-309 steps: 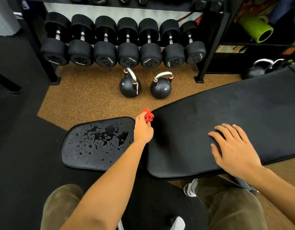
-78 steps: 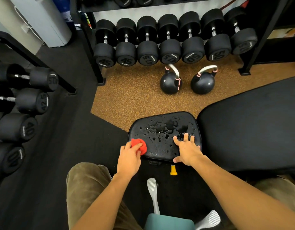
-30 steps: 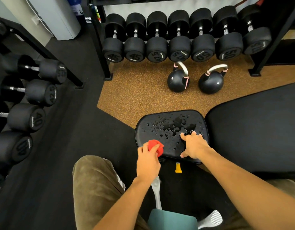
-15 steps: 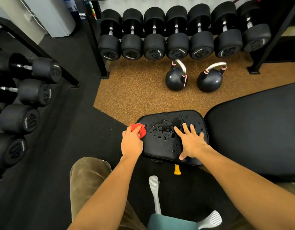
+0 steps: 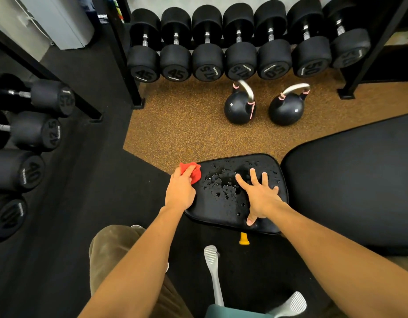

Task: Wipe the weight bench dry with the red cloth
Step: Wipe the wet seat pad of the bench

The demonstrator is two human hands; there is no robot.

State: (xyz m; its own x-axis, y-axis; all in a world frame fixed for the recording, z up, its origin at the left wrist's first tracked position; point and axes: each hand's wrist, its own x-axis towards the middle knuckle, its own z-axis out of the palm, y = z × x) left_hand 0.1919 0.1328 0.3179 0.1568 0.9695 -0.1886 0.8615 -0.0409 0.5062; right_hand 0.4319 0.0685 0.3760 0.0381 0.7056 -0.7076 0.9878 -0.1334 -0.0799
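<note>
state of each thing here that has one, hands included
seat pad: wet, droplets across the middle
red cloth: bunched at the pad's far left corner
left hand: gripping the cloth
right hand: flat on the pad, fingers spread
back pad: looks dry
kettlebells: upright on the floor

"45", "47.5", "50" on the racked dumbbells (image 5: 207, 63)' ends.

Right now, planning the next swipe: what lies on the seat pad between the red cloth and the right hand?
Head view: only water droplets on the seat pad, between the red cloth and right hand.
</note>
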